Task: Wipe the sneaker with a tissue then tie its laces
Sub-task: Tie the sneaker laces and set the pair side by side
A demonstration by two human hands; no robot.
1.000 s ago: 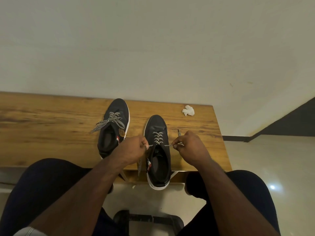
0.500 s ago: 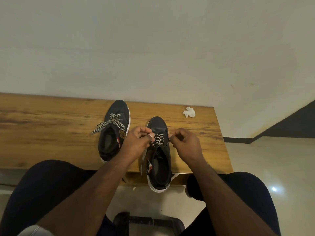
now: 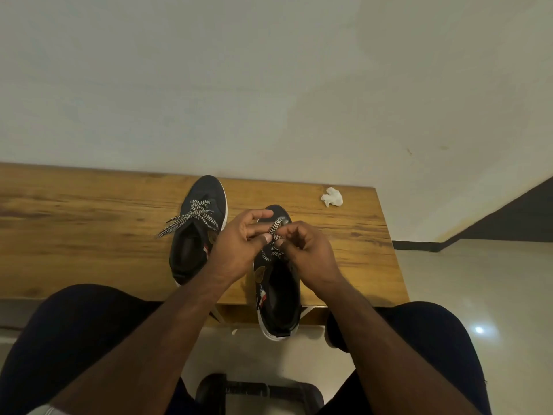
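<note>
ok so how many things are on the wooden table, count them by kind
dark sneakers: 2, the left sneaker and the right sneaker whose lace the left hand and right hand are pinching
crumpled white tissue: 1
total: 3 on the wooden table

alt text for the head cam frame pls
Both hands, left hand and right hand, pinch a checkered lace above the right-hand dark sneaker on a wooden table. A second sneaker sits to its left; a crumpled tissue lies near the far edge.
</note>
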